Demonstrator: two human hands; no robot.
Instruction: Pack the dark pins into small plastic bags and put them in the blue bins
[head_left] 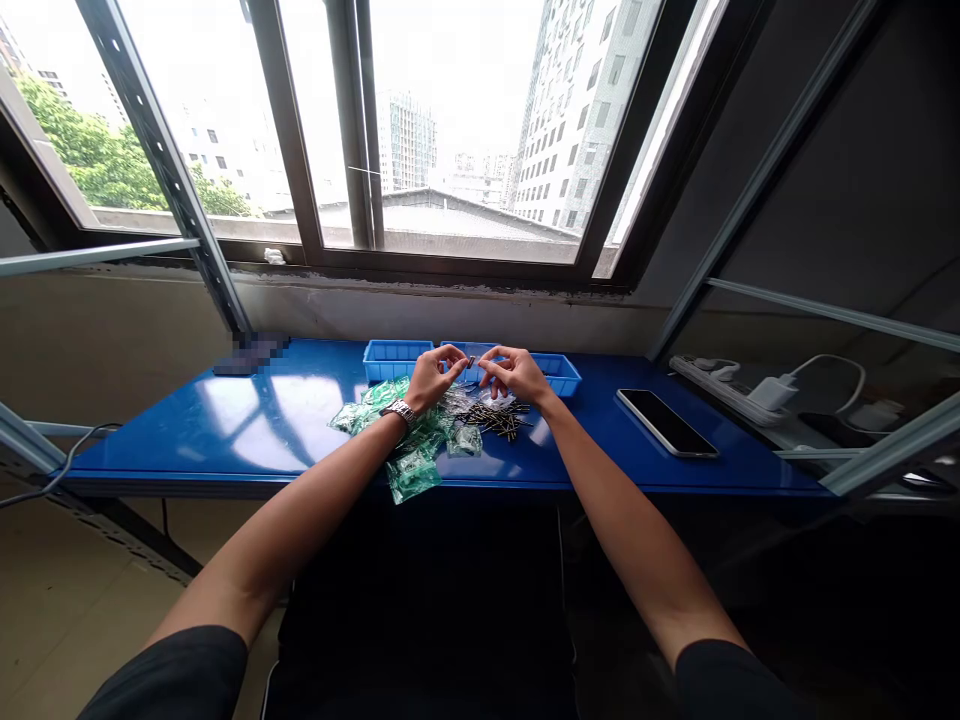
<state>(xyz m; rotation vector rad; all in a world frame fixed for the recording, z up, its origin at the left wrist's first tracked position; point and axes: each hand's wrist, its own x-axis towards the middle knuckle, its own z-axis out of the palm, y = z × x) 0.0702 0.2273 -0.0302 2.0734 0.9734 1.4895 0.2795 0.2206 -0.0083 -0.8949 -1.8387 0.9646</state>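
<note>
My left hand [435,378], with a metal watch on the wrist, pinches a small dark piece [471,361] between thumb and fingertips. Close beside it, my right hand [516,376] has thumb and forefinger pinched together; what they hold is too small to make out. Below the right hand lies a loose pile of thin dark and brass-coloured pieces [501,420] that look like screws. Green-printed clear plastic packets [412,470] are heaped under and in front of the left hand. A smaller clear packet [465,441] lies between the heap and the pile.
Blue plastic bins stand in a row behind my hands, a left bin [397,368] and a right bin [562,385] among them. A phone [667,422] lies on the blue table [555,460] at right. Beyond it are a power strip and a white charger [772,391]. Metal shelf posts flank the table.
</note>
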